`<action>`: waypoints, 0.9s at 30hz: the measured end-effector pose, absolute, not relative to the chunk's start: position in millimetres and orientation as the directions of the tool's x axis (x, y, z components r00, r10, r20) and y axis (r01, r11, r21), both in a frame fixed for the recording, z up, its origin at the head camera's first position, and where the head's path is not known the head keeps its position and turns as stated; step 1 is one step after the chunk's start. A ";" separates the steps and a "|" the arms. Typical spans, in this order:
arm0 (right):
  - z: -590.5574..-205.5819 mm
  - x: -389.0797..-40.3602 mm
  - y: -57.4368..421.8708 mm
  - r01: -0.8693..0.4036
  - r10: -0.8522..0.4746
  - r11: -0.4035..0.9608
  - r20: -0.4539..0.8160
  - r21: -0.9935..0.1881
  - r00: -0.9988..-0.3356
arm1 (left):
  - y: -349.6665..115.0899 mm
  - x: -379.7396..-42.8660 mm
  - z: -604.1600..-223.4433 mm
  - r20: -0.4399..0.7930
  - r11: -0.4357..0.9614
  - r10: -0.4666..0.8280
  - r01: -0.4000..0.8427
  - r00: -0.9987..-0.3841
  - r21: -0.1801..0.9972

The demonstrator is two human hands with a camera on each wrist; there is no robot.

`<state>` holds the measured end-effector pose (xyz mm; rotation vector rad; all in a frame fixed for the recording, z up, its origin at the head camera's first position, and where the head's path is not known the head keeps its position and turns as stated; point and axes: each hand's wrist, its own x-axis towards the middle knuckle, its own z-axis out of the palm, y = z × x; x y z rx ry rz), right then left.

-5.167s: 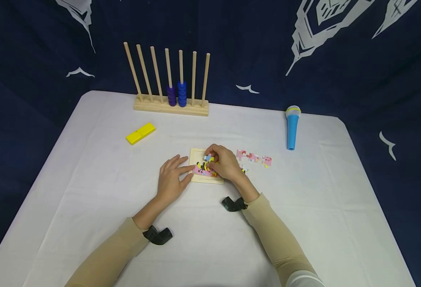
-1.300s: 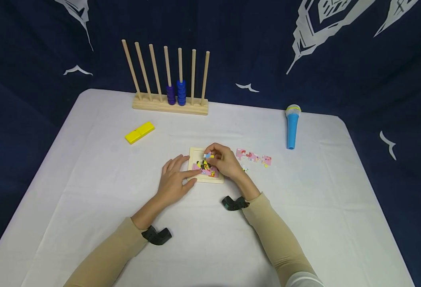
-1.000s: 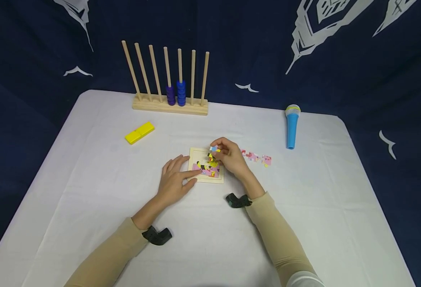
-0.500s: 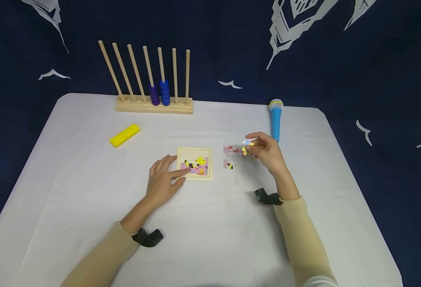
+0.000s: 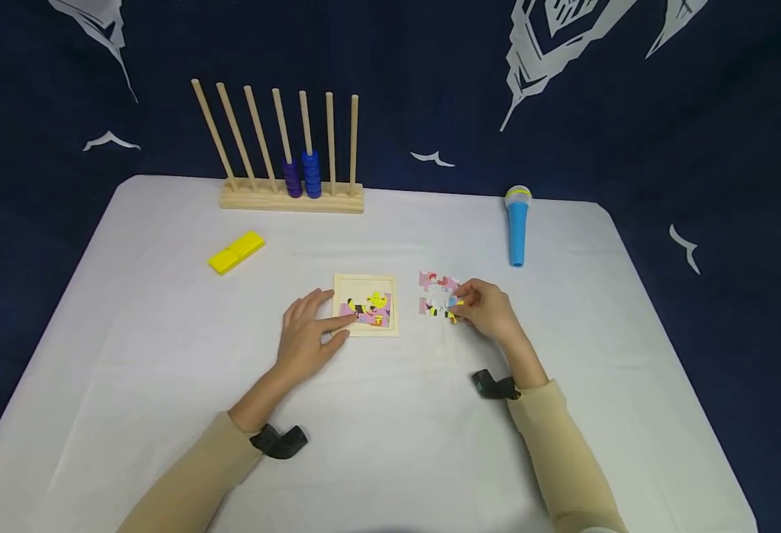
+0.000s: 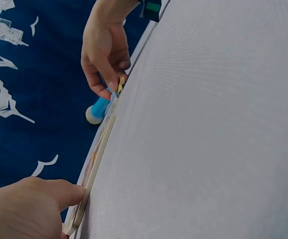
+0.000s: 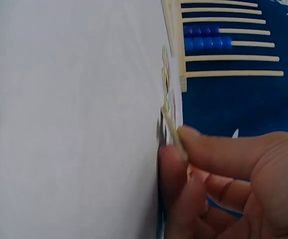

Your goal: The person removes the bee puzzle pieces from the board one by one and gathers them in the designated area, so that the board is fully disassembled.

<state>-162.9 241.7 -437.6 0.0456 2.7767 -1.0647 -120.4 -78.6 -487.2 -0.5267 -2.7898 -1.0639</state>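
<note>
My left hand [image 5: 306, 333] lies at the left side of a light wooden puzzle tray [image 5: 366, 332], index finger stretched over the pink, yellow and black puzzle pieces [image 5: 371, 318] in its lower part. In the left wrist view the left thumb touches the edge of the puzzle tray [image 6: 101, 149]. To the right of the tray, my right hand [image 5: 490, 311] pinches a small blue and yellow puzzle piece [image 5: 455, 306] between thumb and fingers. It is held low beside several loose puzzle pieces [image 5: 433, 281], some partly hidden by the fingers. The right wrist view shows the pinched piece [image 7: 174, 130] edge-on and tilted.
A wooden peg stand [image 5: 290, 201] with purple and blue beads stands at the back. In front of it lies a yellow block [image 5: 237, 252]. A blue toy microphone [image 5: 517, 229] lies at the back right, beyond the right hand.
The right hand has carried the pinched piece from over the tray to the right, then down beside the loose pieces. The left hand stays at the tray. The head view has shifted slightly.
</note>
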 end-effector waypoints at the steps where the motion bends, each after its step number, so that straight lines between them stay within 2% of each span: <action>1: -438.3 -161.9 241.1 0.084 -0.018 0.779 -0.155 -0.622 -0.988 | -78.3 -120.1 -487.1 0.222 0.695 0.283 0.359 -0.933 0.623; 5: -438.6 -157.9 237.6 0.090 0.043 0.867 -0.107 -0.490 -0.993 | -77.4 -119.8 -485.5 0.220 0.696 0.285 0.359 -0.933 0.623; 9: -436.7 -156.7 233.9 0.067 0.042 0.882 -0.064 -0.467 -0.997 | -78.6 -119.8 -484.2 0.221 0.699 0.281 0.357 -0.934 0.620; 18: -425.4 -164.3 222.5 -0.052 -0.039 0.792 0.035 -0.608 -0.999 | -78.4 -120.2 -485.5 0.280 0.679 0.268 0.387 -0.922 0.624; 27: -415.6 -174.9 188.1 -0.075 -0.157 0.615 -0.029 -0.785 -0.987 | -78.8 -120.6 -485.1 0.243 0.696 0.249 0.348 -0.938 0.628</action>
